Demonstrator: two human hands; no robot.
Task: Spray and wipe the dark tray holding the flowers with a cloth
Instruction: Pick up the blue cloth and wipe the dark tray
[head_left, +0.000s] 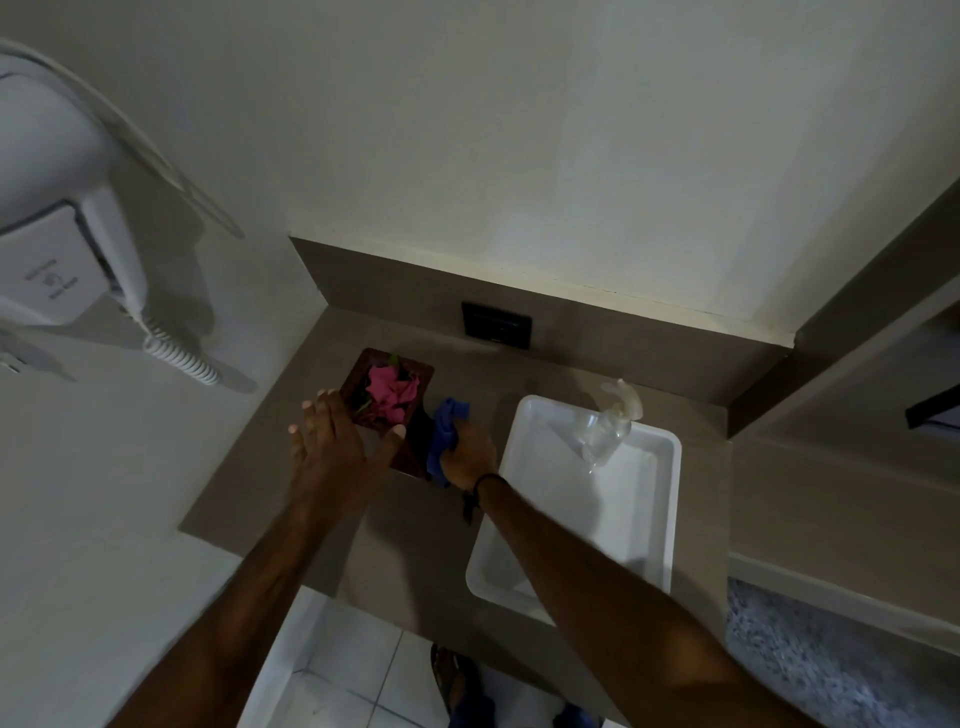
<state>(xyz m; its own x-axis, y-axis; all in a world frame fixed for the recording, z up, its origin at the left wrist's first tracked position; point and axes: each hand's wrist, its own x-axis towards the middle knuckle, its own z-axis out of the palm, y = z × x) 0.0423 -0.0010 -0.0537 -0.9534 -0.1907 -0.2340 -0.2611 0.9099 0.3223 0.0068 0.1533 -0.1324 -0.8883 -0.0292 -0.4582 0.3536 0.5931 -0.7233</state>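
1 brown counter (395, 525) is seen, with a white tray (649, 519) at its right. A dark wooden tray (423, 378) is pinched between thumb and fingers of the left hand (332, 441); just beside, a blue cloth (447, 421) is clenched in the right hand (470, 453).

Both forearms (597, 566) are bare. A thin dark band (491, 479) circles the wrist of the right hand (467, 457), a short dark strap end (469, 506) hanging from it. Below: a dark sandal (451, 675) and blue trouser legs (474, 713).
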